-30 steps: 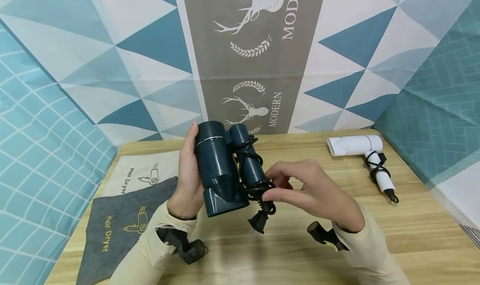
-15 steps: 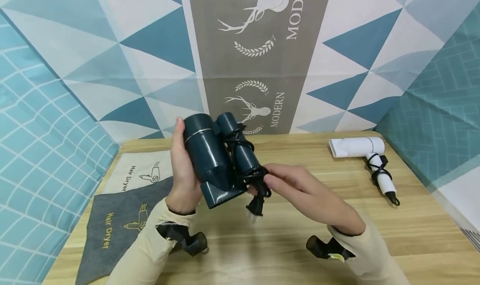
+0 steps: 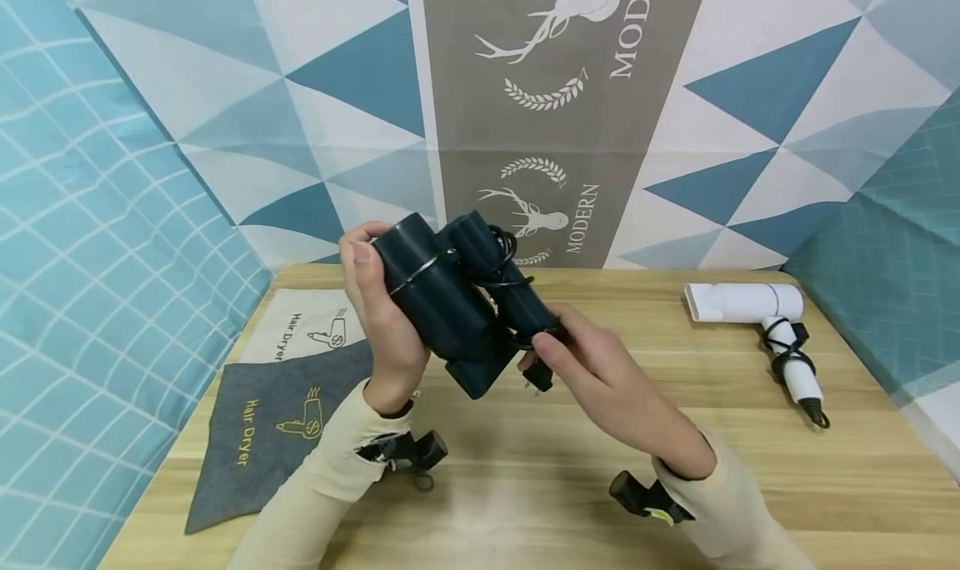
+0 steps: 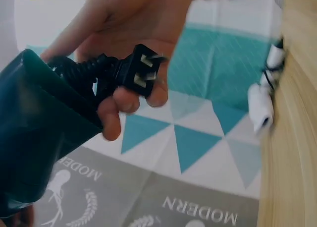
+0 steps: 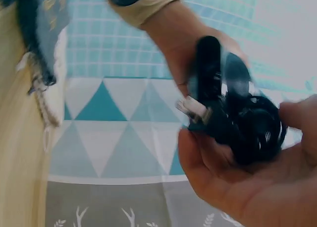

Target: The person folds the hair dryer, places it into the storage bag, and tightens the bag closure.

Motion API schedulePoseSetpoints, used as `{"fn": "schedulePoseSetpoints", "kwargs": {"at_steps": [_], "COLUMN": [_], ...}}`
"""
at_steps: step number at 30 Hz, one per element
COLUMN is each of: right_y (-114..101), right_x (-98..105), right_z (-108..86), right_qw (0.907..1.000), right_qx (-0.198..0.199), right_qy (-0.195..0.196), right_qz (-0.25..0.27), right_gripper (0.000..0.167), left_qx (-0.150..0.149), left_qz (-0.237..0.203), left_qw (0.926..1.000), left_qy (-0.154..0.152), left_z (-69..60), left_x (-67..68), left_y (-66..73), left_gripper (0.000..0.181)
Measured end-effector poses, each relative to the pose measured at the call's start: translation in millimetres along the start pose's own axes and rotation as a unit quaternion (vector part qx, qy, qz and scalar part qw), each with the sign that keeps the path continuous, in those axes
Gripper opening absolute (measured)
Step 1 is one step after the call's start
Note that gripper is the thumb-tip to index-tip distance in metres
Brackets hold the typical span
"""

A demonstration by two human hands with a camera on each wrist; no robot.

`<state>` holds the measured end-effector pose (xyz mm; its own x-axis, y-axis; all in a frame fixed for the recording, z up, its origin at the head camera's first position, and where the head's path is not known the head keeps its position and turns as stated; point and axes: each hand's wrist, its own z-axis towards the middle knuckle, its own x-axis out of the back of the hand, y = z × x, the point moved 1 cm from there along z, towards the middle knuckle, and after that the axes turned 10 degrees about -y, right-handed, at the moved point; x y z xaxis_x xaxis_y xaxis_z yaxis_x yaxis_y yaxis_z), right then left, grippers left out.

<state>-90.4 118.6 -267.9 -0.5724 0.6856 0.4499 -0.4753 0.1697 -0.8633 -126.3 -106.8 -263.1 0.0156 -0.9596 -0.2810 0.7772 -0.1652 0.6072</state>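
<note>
The dark hair dryer [image 3: 442, 299] sits tilted between both hands' fingers: the left hand [image 3: 386, 332] grips its barrel, the right hand [image 3: 603, 378] pinches the handle's end, the plug [image 4: 140, 72] just beside its fingertips. Handling well calls for a firm left grip and snug cord [image 3: 508, 284]; blur obscures which loops the right fingers touch.

A makeshift booth walled with printed cloth [image 3: 577, 124].

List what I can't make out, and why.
Lower part of the white bag: head view, under the grey bag.
Left grip, partly: head view, behind the dark dryer.
Rest of the dark dryer: left wrist view, cut off by the left edge.
Lettering on the grey bag: right wrist view, blurred.
</note>
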Motion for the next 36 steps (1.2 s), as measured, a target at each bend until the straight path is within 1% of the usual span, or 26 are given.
{"fn": "schedulePoseSetpoints", "kwargs": {"at_steps": [1,3,5,8,9,11,13,14,16,17,18,19,20,21,22,23,24,25,26,27,29,31,33,34,35,36], "right_y": [0.5,1.4,3.3,7.9,9.6,13.1,17.1,19.3,23.7,25.6,27.2,28.1,28.6,28.6,28.0,27.3,26.8,26.3,26.1,26.1,26.9,28.4,30.0,30.7,31.3,31.7], "right_x": [-1.1,-1.6,-0.2,3.6,4.5,6.3,8.5,9.9,13.1,14.7,16.1,17.2,18.2,18.7,19.1,19.2,19.1,18.8,18.2,17.4,15.0,12.9,11.5,11.3,11.3,11.4], "right_z": [0.9,2.5,4.2,7.2,8.5,12.0,16.0,18.1,22.2,23.8,24.9,25.7,26.2,26.5,26.6,26.6,26.8,27.0,27.1,27.1,26.0,23.5,19.9,18.3,17.1,16.3], "right_qw": [0.9998,0.9988,0.9982,0.9977,0.9981,0.9987,0.9972,0.9941,0.9825,0.9742,0.9655,0.9588,0.9549,0.9541,0.9548,0.9556,0.9573,0.9588,0.96,0.9607,0.961,0.9607,0.9606,0.9609,0.9612,0.9618], "right_qx": [0.0,-0.003,0.0,0.001,-0.001,-0.006,-0.024,-0.037,-0.065,-0.079,-0.091,-0.1,-0.103,-0.104,-0.102,-0.1,-0.097,-0.094,-0.091,-0.089,-0.088,-0.088,-0.091,-0.091,-0.093,-0.094], "right_qy": [0.012,0.035,0.053,0.066,0.062,0.047,0.027,0.017,0.005,0.003,0.003,0.004,0.002,0.001,0.002,0.002,0.003,0.004,0.004,0.003,-0.003,-0.009,-0.01,-0.01,-0.008,-0.006], "right_qz": [-0.015,-0.034,-0.026,-0.009,0.002,0.021,0.066,0.101,0.174,0.211,0.244,0.266,0.278,0.281,0.279,0.277,0.272,0.268,0.265,0.263,0.262,0.263,0.262,0.261,0.26,0.257], "right_gripper": [0.026,0.022,0.021,0.026,0.028,0.032,0.038,0.041,0.047,0.05,0.052,0.054,0.054,0.055,0.055,0.055,0.055,0.054,0.054,0.054,0.053,0.053,0.053,0.053,0.054,0.055], "left_qx": [0.013,0.058,0.119,0.209,0.234,0.273,0.297,0.304,0.309,0.31,0.306,0.301,0.292,0.282,0.273,0.266,0.261,0.258,0.257,0.267,0.296,0.325,0.349,0.356,0.356,0.356], "left_qz": [0.011,0.031,0.06,0.089,0.1,0.113,0.141,0.157,0.185,0.199,0.222,0.254,0.296,0.344,0.395,0.448,0.494,0.528,0.547,0.549,0.539,0.518,0.491,0.48,0.471,0.46], "left_qw": [0.9997,0.9967,0.9876,0.9644,0.9552,0.939,0.9219,0.9138,0.8993,0.8933,0.8869,0.8783,0.8656,0.8478,0.8247,0.7948,0.7631,0.7337,0.7119,0.6992,0.6825,0.6739,0.6701,0.6682,0.668,0.6714], "left_qy": [-0.015,-0.048,-0.084,-0.136,-0.15,-0.176,-0.205,-0.219,-0.248,-0.258,-0.266,-0.272,-0.279,-0.289,-0.299,-0.311,-0.326,-0.341,-0.358,-0.371,-0.394,-0.415,-0.433,-0.443,-0.452,-0.459], "left_z": [-0.6,-2.9,-5.8,-12.9,-15.6,-20.8,-26.2,-28.9,-35.0,-38.1,-41.3,-44.3,-47.8,-51.9,-56.3,-61.1,-66.5,-72.2,-78.0,-83.4,-92.9,-100.1,-104.5,-106.0,-106.7,-106.7], "left_x": [2.5,10.2,20.0,34.8,39.6,49.5,60.9,67.0,79.8,86.1,92.1,97.6,102.8,107.8,112.5,117.0,121.0,124.7,128.2,131.3,136.9,141.4,144.7,145.9,146.6,146.9], "left_y": [-0.5,-0.4,0.7,0.9,0.8,0.6,1.6,2.4,4.5,5.1,5.5,5.4,4.6,3.6,1.8,-0.5,-2.9,-5.8,-8.8,-11.4,-17.6,-23.6,-30.1,-33.7,-36.9,-39.6], "left_gripper": [0.042,0.045,0.046,0.042,0.042,0.042,0.044,0.044,0.045,0.046,0.045,0.044,0.042,0.04,0.036,0.032,0.031,0.032,0.035,0.039,0.044,0.046,0.047,0.047,0.046,0.045]}}
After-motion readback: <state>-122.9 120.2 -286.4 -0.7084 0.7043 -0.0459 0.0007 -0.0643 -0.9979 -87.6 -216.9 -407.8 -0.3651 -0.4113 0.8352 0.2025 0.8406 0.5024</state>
